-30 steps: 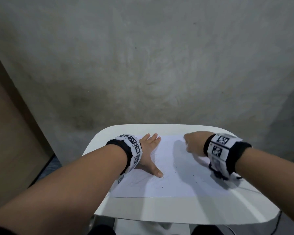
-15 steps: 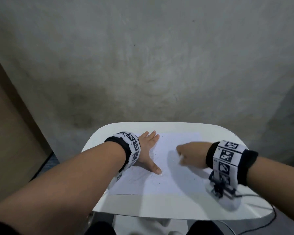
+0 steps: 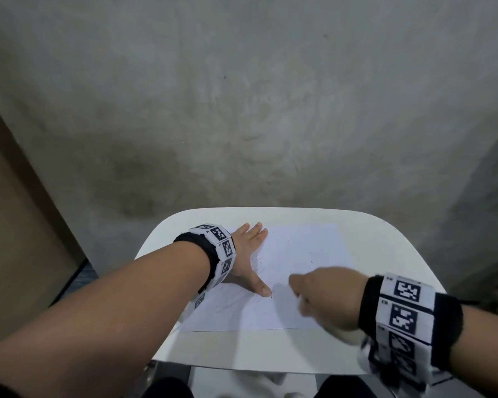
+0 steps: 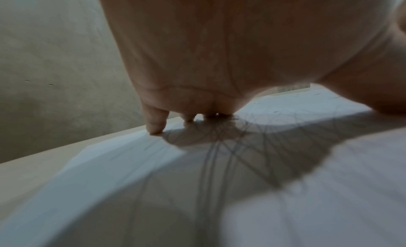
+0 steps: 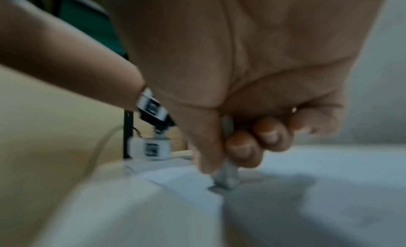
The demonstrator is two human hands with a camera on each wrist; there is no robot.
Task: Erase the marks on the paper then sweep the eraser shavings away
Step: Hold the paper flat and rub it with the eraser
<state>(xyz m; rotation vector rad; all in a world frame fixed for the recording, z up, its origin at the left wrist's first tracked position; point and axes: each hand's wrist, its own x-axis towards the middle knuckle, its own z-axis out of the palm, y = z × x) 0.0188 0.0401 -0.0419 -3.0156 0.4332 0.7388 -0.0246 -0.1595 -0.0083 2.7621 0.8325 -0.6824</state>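
Small white table with rounded corners and smooth top (image 3: 371, 234), set against a grey concrete wall at 12 o'clock. Lying flat on it: one white rectangular sheet of paper (image 3: 305, 248), covering the centre and reaching toward 9 o'clock, its near edge parallel to the table's 6 o'clock edge; faint pencil marks (image 4: 252, 146) cross the sheet's left portion; bare tabletop borders it at 12, 3 and 6 o'clock

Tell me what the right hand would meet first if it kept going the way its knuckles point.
Probably the left hand's thumb, pressed on the paper just ahead of the right hand; the gap looks free, though depth is unclear.
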